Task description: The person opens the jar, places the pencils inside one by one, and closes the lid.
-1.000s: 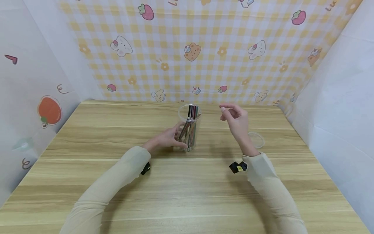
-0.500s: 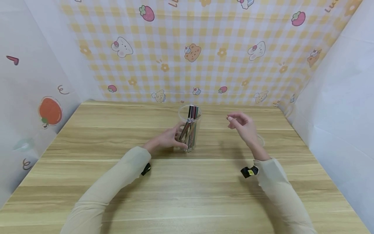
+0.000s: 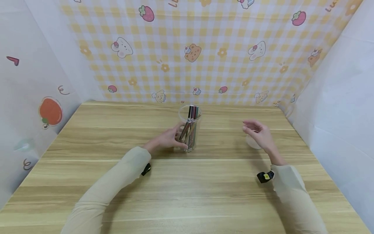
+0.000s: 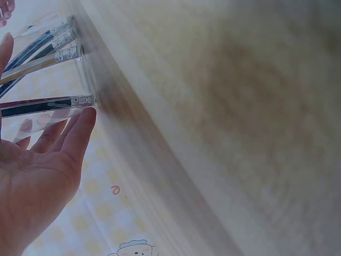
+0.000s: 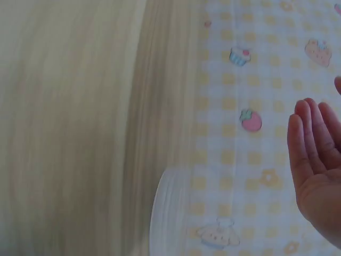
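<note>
My left hand (image 3: 167, 138) holds the left side of a clear plastic cup (image 3: 198, 128), low down, thumb in front. The cup stands upright on the table. Several pencils (image 3: 191, 133) lean inside it. In the left wrist view, pencils (image 4: 42, 105) show metal bands and eraser ends at the cup's base, with my fingers (image 4: 80, 133) along the cup's wall. To the right, my right hand (image 3: 261, 135) hovers above a round clear lid (image 3: 253, 143), fingers loosely bent and nothing held. In the right wrist view the lid (image 5: 169, 218) lies apart from that hand (image 5: 318, 165).
The wood-grain table (image 3: 187, 195) runs back to a yellow checked cloth (image 3: 175, 58) with cartoon prints. White sheets (image 3: 344, 107) stand at both sides. A black strap mount (image 3: 265, 177) sits at my right wrist.
My right hand has moved right and toward me, away from the cup and over the lid. My left hand and the cup have stayed in place.
</note>
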Demonstrator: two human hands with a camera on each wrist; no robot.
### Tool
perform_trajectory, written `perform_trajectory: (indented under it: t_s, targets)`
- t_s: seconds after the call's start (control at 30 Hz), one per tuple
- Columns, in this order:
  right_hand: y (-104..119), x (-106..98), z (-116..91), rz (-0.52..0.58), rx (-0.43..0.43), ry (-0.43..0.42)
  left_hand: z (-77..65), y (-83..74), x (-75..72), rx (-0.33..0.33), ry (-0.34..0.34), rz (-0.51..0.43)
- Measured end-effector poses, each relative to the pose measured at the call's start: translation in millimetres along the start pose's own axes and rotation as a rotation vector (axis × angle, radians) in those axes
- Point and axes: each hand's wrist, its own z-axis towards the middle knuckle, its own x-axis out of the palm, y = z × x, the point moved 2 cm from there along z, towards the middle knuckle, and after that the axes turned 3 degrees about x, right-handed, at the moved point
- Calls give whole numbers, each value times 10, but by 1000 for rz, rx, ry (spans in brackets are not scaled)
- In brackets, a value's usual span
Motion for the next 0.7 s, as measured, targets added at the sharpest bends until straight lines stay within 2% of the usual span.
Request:
perform_trajectory:
  t_s: [0.03, 0.1, 0.3, 0.47, 0.7]
  targets:
    - [115, -14, -56, -68, 21, -12, 14, 37, 3, -2, -2, 2]
    - [74, -81, -76, -122, 35, 17, 46, 115, 10, -14, -7, 7]
    - [-70, -256, -137, -255, 49, 151, 51, 130, 5, -42, -20, 3]
    - [-162, -359, -180, -286, 90, 215, 43, 119, 8, -31, -14, -8]
    - [-265, -487, -215, -336, 203, 245, 42, 120, 9, -31, -12, 2]
